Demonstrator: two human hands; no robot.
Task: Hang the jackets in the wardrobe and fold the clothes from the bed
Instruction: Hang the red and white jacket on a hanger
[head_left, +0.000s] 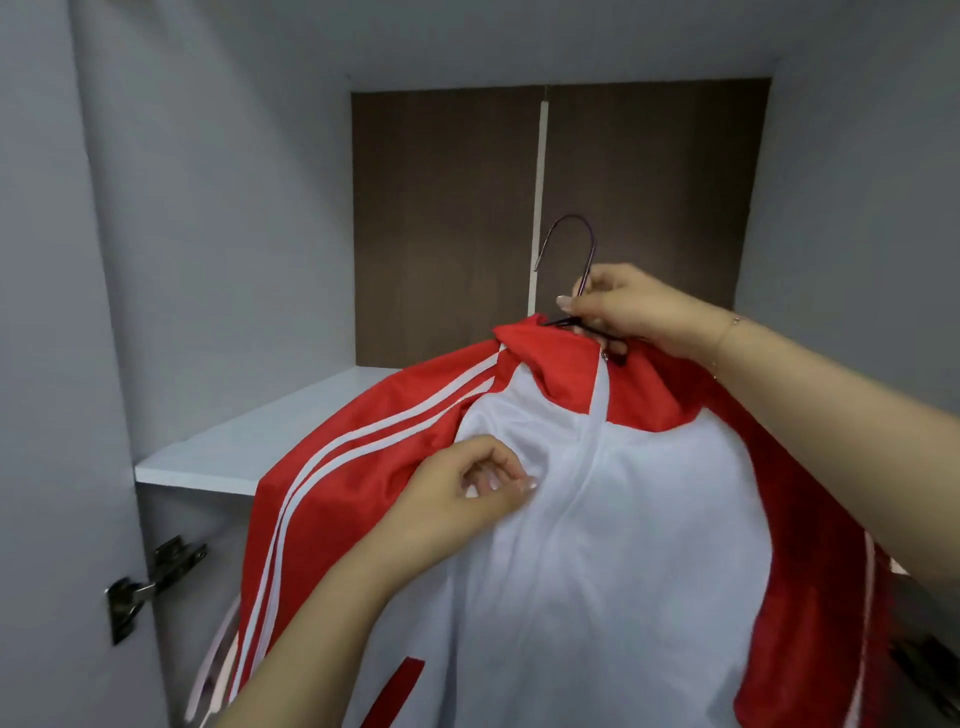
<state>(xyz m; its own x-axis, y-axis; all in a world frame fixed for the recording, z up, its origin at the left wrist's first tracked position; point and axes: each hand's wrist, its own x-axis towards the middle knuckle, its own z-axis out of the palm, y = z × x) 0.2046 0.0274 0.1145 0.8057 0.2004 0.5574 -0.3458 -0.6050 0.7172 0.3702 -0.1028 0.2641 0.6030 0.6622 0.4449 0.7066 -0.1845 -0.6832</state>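
A red and white track jacket (613, 545) with white stripes down its red sleeves hangs on a dark wire hanger (576, 244), held up in front of the open wardrobe. My right hand (639, 312) grips the hanger at its neck, just above the red collar. My left hand (467, 488) pinches the white front fabric beside the zipper, on the chest. The hanger's hook points up and left and touches nothing. Any rail inside the wardrobe is out of sight.
A light grey shelf (234, 447) crosses the wardrobe at chest height behind the jacket. Brown back panels (441, 223) close the upper compartment. A metal door hinge (150, 582) sits on the left wall. Pale clothes (218, 660) hang below the shelf at the left.
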